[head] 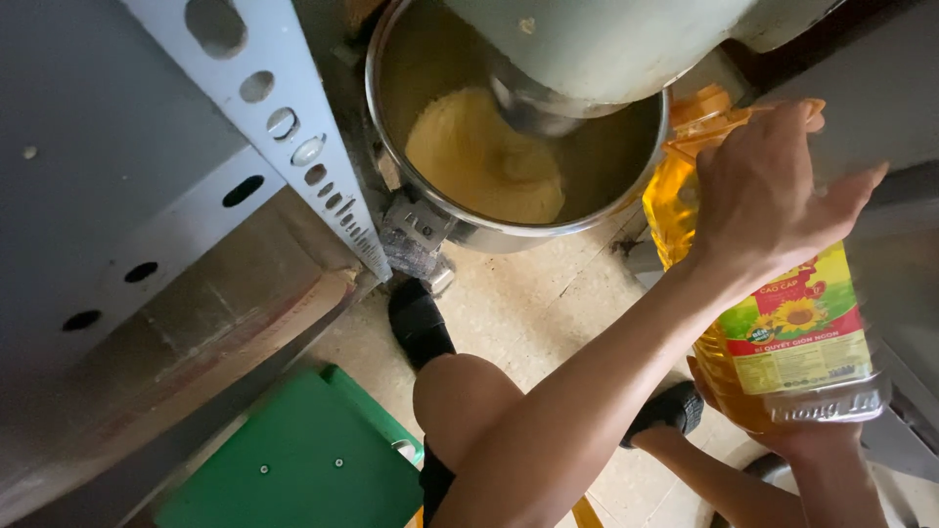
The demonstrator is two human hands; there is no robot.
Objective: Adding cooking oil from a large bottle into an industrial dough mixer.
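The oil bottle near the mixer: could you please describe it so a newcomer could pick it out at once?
Start at the large steel mixing bowl holding pale yellow dough, then look just right of its rim. There the oil bottle, big, clear and full of golden oil, is gripped by the right hand near its orange handle, with the left hand under its base. Its colourful sunflower label sets it apart.

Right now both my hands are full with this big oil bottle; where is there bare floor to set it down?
Bare tiled floor lies between the mixer bowl, the green stool and your knee. It is crowded on the right: the oil bottle, your left hand on its top and right hand beneath it.
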